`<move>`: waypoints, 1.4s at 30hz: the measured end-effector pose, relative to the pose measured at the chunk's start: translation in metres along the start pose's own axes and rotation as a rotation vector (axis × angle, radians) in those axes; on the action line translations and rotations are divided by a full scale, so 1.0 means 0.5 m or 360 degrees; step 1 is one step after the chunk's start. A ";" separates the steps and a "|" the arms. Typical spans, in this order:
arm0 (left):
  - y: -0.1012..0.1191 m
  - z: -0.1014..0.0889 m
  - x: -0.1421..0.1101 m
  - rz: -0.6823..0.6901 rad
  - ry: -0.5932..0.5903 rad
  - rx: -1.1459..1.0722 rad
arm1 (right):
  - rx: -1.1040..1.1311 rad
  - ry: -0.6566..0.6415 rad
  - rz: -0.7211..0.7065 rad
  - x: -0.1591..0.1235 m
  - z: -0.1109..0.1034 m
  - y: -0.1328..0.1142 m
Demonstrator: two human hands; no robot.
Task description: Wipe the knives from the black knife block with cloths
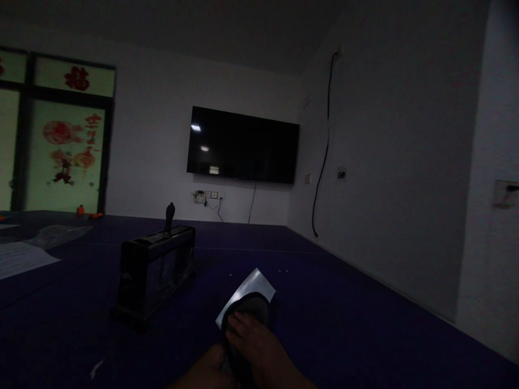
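At the bottom middle I hold a dark, rounded, elongated object [259,303] with a black rim, perhaps a shoe or slipper. Behind its rounded end a shiny silvery-white flat sheet [256,278] sticks out with square corners. The fingers of my right hand [257,343] lie closed together over the object's face. Lower down, my left hand [208,367] is curled around its narrow near part, its fingertips mostly hidden. To the left, apart from both hands, stands a black box-like frame [158,270] with an upright knobbed handle [170,218] on top.
The surface is a dark blue-purple tabletop [344,324]. Paper sheets [24,259] and a clear plastic bag [60,234] lie at the left. Small orange items [80,209] sit by the far edge. A small white scrap [96,368] lies at the near left. A television [243,146] hangs beyond.
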State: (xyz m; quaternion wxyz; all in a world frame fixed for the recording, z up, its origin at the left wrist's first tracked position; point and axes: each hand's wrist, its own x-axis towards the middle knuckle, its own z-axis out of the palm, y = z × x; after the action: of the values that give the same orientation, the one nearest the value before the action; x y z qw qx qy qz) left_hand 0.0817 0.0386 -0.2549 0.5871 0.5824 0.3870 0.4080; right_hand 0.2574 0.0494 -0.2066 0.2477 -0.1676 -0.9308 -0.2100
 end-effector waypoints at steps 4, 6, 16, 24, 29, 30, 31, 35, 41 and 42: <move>0.015 0.000 -0.017 -0.0077 0.0022 -0.0030 | 0.0083 -0.0040 0.0118 -0.008 0.019 0.003; 0.032 0.005 -0.024 -0.0013 -0.0046 -0.0025 | 0.0123 -0.0044 0.0225 -0.012 0.031 0.010; 0.088 0.034 -0.037 -0.0051 -0.0352 -0.0026 | 0.0221 0.0109 0.0731 -0.028 0.054 0.034; 0.048 0.022 -0.028 -0.0238 -0.0035 0.0048 | 0.0118 0.0089 0.0575 -0.027 0.055 0.029; 0.028 0.010 -0.013 -0.0143 0.0014 0.0108 | 0.0078 0.0119 0.0382 -0.029 0.052 0.025; 0.025 0.008 -0.010 -0.0117 0.0005 0.0151 | 0.0075 0.0146 0.0352 -0.029 0.052 0.025; 0.023 0.006 -0.007 -0.0109 -0.0013 0.0204 | 0.0075 0.0181 0.0332 -0.029 0.052 0.025; 0.050 0.012 -0.017 -0.0096 -0.0119 0.0275 | 0.0102 0.0296 0.0392 -0.025 0.050 0.024; 0.101 0.029 -0.049 -0.0175 -0.0243 0.0303 | 0.0182 0.0530 0.0869 -0.031 0.051 0.027; 0.098 0.028 -0.048 -0.0157 -0.0223 0.0326 | 0.0196 0.0560 0.0919 -0.034 0.054 0.029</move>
State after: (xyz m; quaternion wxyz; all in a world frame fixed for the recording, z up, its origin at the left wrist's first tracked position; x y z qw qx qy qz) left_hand 0.0845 0.0105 -0.2062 0.5695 0.6467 0.4128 0.2951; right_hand 0.2666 0.0710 -0.2324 0.4633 -0.3700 -0.7990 -0.1004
